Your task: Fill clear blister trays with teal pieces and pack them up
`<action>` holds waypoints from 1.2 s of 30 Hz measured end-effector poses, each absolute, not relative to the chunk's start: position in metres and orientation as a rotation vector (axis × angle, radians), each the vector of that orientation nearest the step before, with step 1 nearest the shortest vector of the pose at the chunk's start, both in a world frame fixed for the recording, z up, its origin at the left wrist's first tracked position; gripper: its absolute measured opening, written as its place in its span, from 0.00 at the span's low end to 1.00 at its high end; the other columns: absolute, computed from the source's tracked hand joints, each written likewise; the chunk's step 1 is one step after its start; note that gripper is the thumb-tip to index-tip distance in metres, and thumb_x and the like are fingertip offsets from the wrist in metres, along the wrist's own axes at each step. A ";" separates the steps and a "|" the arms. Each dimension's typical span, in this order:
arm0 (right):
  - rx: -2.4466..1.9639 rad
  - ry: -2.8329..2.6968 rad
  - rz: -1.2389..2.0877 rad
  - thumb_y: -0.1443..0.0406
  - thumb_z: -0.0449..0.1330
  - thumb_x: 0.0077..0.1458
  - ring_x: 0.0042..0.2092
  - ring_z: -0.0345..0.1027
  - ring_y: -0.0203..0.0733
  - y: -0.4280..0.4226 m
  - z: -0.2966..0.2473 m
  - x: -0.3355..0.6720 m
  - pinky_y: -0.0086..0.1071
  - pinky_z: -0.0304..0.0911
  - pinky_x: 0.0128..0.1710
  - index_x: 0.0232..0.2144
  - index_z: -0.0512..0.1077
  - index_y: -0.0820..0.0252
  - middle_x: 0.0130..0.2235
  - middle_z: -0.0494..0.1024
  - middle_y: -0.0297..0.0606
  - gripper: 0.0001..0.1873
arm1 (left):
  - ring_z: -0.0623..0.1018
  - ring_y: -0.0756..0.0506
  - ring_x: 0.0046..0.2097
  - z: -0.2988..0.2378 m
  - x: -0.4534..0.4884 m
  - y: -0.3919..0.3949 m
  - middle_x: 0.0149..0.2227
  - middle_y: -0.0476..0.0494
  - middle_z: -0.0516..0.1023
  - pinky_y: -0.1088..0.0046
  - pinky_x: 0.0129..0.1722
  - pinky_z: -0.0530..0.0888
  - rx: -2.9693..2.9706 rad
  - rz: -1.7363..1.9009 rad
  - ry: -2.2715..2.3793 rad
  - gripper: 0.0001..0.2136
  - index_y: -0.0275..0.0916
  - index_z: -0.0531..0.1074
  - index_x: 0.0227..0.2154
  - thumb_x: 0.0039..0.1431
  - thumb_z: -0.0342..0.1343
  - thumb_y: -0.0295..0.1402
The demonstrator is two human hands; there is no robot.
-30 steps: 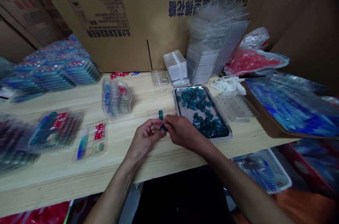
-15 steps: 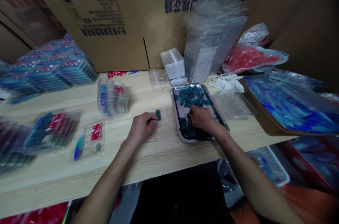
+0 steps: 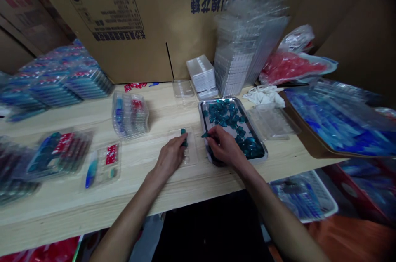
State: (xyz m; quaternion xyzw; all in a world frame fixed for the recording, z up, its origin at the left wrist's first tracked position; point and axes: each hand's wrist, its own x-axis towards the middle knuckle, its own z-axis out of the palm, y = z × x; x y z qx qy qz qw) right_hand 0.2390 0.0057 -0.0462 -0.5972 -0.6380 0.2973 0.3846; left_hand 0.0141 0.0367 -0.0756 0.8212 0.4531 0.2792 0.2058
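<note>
My left hand (image 3: 171,155) rests on a clear plastic blister tray (image 3: 189,151) on the wooden bench, fingers pinched on a small teal piece (image 3: 183,133) seated in it. My right hand (image 3: 223,147) hovers over the near-left corner of a metal tray (image 3: 204,109) filled with several teal pieces (image 3: 227,114). Its fingers pinch one teal piece (image 3: 205,134) just left of the tray's rim.
Filled blister packs (image 3: 58,151) lie at left, with one loose pack (image 3: 103,164) and a clear stack (image 3: 130,114) nearby. Empty clear trays (image 3: 244,55) stand tall behind the metal tray. White lids (image 3: 202,74), a red bag (image 3: 289,68) and blue packs (image 3: 337,123) sit right.
My right hand went from meeting the left to the metal tray, then drew back left with a teal piece. My left hand moved onto the blister tray and stayed there.
</note>
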 end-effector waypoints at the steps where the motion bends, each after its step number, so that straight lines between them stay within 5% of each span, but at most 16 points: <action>1: -1.480 -1.602 0.788 0.64 0.54 0.56 0.33 0.71 0.41 0.005 -0.047 0.234 0.31 0.62 0.34 0.35 0.62 0.55 0.32 0.77 0.36 0.04 | 0.78 0.43 0.46 -0.071 0.014 0.033 0.47 0.38 0.79 0.64 0.48 0.75 2.221 0.847 1.278 0.18 0.42 0.76 0.51 0.59 0.53 0.28; 7: -1.354 -1.658 0.752 0.67 0.54 0.57 0.32 0.71 0.40 -0.007 -0.043 0.205 0.30 0.61 0.34 0.38 0.61 0.55 0.31 0.75 0.34 0.05 | 0.80 0.46 0.38 -0.037 0.037 0.006 0.39 0.41 0.81 0.70 0.41 0.76 1.292 1.011 1.209 0.17 0.38 0.78 0.46 0.57 0.61 0.42; 11: -1.328 -1.721 0.690 0.70 0.52 0.56 0.35 0.71 0.41 -0.013 -0.041 0.192 0.32 0.61 0.37 0.37 0.62 0.56 0.33 0.74 0.37 0.06 | 0.80 0.48 0.37 -0.033 0.052 0.001 0.37 0.42 0.83 0.74 0.42 0.75 0.998 1.055 1.117 0.17 0.35 0.80 0.40 0.48 0.69 0.40; 16: -1.305 -1.623 0.833 0.66 0.53 0.59 0.31 0.68 0.37 -0.009 -0.046 0.198 0.29 0.59 0.33 0.34 0.64 0.56 0.31 0.74 0.33 0.01 | 0.80 0.47 0.37 -0.034 0.042 0.004 0.38 0.41 0.82 0.71 0.42 0.76 1.188 1.022 1.072 0.18 0.37 0.80 0.46 0.53 0.65 0.40; 22: -1.299 -1.579 1.049 0.59 0.53 0.60 0.27 0.58 0.34 -0.002 -0.045 0.205 0.28 0.52 0.28 0.26 0.64 0.57 0.24 0.66 0.29 0.12 | 0.77 0.50 0.36 -0.025 0.031 0.003 0.37 0.44 0.79 0.75 0.38 0.74 1.875 1.072 1.052 0.13 0.42 0.80 0.46 0.58 0.60 0.32; 30: -1.262 -1.580 0.951 0.65 0.53 0.57 0.31 0.65 0.36 -0.005 -0.045 0.198 0.29 0.59 0.33 0.33 0.64 0.57 0.30 0.73 0.32 0.01 | 0.79 0.49 0.33 -0.032 0.042 -0.001 0.34 0.44 0.82 0.74 0.37 0.76 1.294 1.052 1.136 0.20 0.36 0.78 0.47 0.51 0.65 0.37; 36: -1.380 -1.729 0.809 0.71 0.52 0.56 0.31 0.67 0.38 -0.007 -0.046 0.195 0.30 0.57 0.33 0.33 0.64 0.57 0.30 0.73 0.34 0.04 | 0.76 0.52 0.28 -0.038 0.044 -0.002 0.27 0.48 0.80 0.80 0.29 0.71 1.355 1.062 1.243 0.12 0.35 0.76 0.36 0.50 0.65 0.35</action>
